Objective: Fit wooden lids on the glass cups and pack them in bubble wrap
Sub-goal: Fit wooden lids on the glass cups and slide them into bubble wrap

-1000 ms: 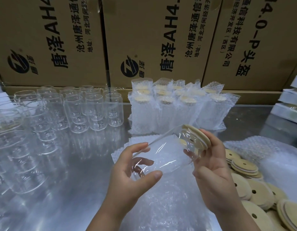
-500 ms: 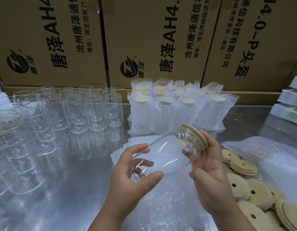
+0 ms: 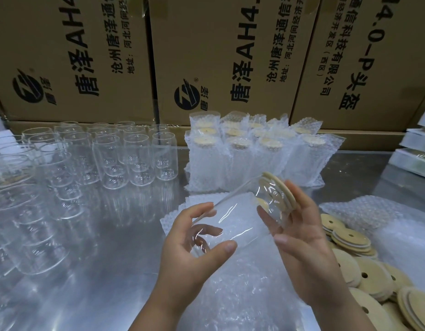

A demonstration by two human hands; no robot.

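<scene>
A clear glass cup lies tilted in the air between both hands, its mouth up and to the right. A round wooden lid sits on that mouth. My left hand grips the cup's base end with thumb and fingers curled round it. My right hand holds the lid end, fingers behind the lid and thumb against the glass. Bubble wrap bags lie on the steel table under the hands.
Several bare glass cups stand at the left. Wrapped lidded cups stand at the back centre. Loose wooden lids pile at the right beside more bubble wrap. Cardboard boxes wall the back; white boxes sit far right.
The cup with its lid has shifted slightly left and up between my hands; my right fingers have slid a little round the lid. The grip of my left hand is unchanged.
</scene>
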